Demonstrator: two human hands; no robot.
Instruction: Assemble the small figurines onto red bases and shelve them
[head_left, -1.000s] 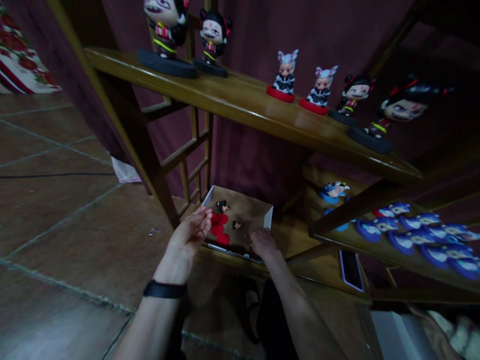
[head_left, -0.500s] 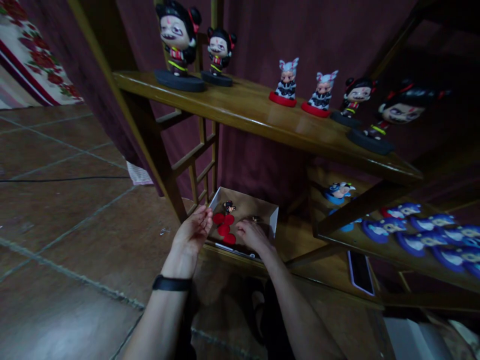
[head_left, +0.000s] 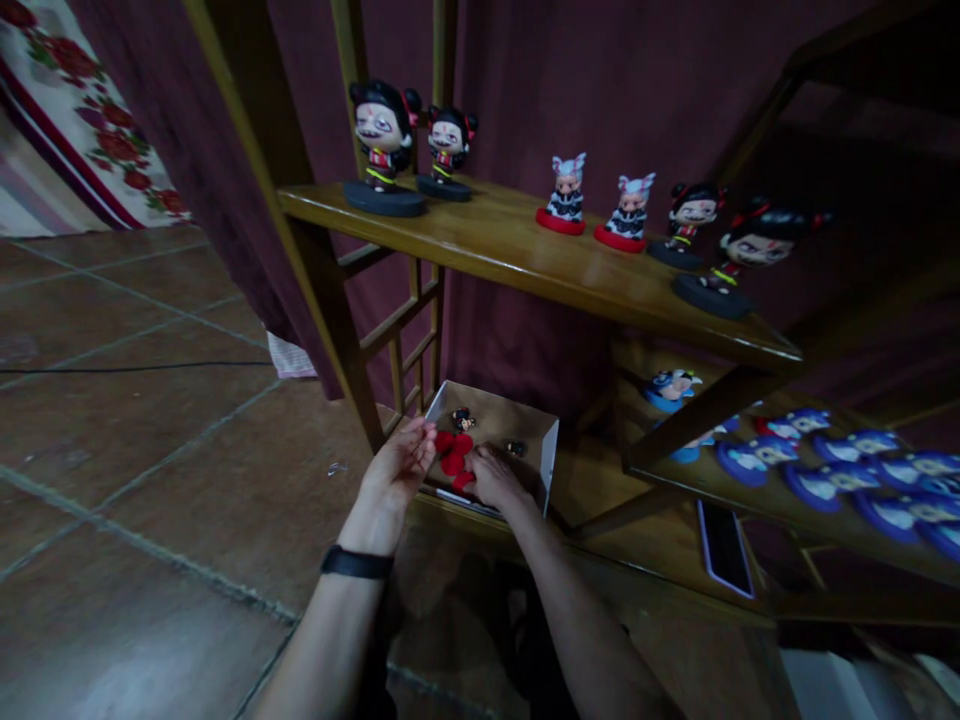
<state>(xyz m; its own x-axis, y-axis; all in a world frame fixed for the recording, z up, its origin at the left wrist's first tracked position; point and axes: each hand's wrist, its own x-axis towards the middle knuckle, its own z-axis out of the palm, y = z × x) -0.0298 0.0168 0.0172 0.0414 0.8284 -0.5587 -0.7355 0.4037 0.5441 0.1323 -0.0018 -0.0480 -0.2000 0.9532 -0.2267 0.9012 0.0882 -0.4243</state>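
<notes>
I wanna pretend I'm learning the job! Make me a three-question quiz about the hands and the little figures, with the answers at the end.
1. Fill the gap: The right hand is right by the ____ discs in the box.
2. Pick one: How many figures on the upper shelf stand on red bases? A) one B) two C) five
3. True or false: The left hand belongs to the arm with the black wristband.

Key: 1. red; 2. B; 3. true
</notes>
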